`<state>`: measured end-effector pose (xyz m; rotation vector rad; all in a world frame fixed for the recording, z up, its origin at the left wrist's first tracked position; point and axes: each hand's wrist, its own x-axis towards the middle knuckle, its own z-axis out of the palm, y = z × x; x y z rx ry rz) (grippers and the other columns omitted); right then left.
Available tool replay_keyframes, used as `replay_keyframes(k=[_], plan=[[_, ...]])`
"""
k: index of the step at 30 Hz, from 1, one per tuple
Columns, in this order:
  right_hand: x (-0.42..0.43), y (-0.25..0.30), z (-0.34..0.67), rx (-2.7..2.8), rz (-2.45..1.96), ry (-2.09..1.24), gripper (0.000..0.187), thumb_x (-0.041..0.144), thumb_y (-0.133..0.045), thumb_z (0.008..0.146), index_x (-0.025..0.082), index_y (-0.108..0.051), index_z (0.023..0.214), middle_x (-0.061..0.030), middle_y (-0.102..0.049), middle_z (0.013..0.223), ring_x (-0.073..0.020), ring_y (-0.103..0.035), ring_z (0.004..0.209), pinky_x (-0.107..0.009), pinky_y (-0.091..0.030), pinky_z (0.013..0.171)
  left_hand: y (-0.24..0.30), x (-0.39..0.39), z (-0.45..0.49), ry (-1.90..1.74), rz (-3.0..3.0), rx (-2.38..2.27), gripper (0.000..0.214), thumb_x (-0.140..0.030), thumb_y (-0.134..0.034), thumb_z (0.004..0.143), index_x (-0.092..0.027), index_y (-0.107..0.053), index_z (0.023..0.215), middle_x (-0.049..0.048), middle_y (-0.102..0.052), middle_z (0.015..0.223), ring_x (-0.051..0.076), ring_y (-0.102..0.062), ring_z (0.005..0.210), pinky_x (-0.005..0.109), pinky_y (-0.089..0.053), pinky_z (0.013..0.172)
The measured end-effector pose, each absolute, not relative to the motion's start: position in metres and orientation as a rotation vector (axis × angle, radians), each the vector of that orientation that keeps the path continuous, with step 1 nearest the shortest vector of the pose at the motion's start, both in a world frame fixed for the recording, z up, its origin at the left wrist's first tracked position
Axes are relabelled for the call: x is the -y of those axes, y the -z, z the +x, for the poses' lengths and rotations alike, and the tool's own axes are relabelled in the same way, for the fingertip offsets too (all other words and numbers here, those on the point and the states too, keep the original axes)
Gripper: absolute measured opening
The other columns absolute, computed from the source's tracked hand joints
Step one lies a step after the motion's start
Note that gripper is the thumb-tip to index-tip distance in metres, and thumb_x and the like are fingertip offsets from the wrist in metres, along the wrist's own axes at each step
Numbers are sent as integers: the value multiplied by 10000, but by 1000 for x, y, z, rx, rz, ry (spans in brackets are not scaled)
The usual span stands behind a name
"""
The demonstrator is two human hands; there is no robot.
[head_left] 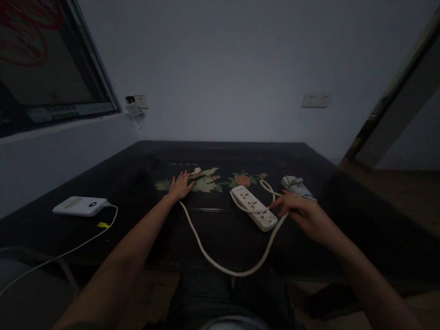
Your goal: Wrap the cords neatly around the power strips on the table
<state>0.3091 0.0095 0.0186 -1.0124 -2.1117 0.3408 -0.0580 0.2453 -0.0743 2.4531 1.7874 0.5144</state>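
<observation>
A white power strip [253,207] lies on the dark table [137,166], its cream cord [215,258] looping down off the front edge and back up. My left hand [180,186] lies flat on the table with fingers spread, at the far end of the cord near its plug [197,171]. My right hand [302,214] rests just right of the strip, fingers curled round the cord where it meets the strip. A coiled bundle of cord [295,184] sits just beyond that hand.
A white power bank [80,205] with a white cable [60,254] lies on the table's left side. Wall sockets [315,100] sit on the back wall, another socket [136,105] in the left corner. A window is at upper left, a doorway at right.
</observation>
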Motion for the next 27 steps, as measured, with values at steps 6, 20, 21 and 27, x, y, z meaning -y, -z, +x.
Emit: replay_keyframes(k=[6,20,21,27], plan=[[-6,4,321,2001,-1211,-359,230,61,-432,726,218,-596,690,-45,-704,899,-223,-641,917,-455,-431,951,50,-183,-13,-616,2612,-1321,337,-287,-427,913,-169,-523,1214,118,-559,1301,244,-467,1251,444,-300,1075],[-5,33,334,2187,-1445,-441,395,26,-410,760,205,-661,1007,-70,-658,1111,-216,-594,1058,-371,-442,937,31,-11,17,-465,2563,-750,343,-382,-518,898,-239,-545,1208,66,-577,1258,211,-503,1184,385,-374,1029],[-5,30,335,2202,-1430,-474,401,28,-410,766,207,-659,1024,-67,-655,1128,-213,-592,1071,-367,-439,948,34,-10,18,-478,2588,-779,345,-381,-518,897,-240,-543,1211,68,-568,1270,217,-493,1197,403,-358,1043],[-8,-3,315,2205,-1593,-395,342,92,-386,859,172,-664,1042,-84,-680,1101,-210,-619,1047,-333,-454,932,48,-25,22,-515,2676,-810,296,-347,-468,921,-232,-552,1180,71,-581,1233,206,-497,1184,409,-359,1044]])
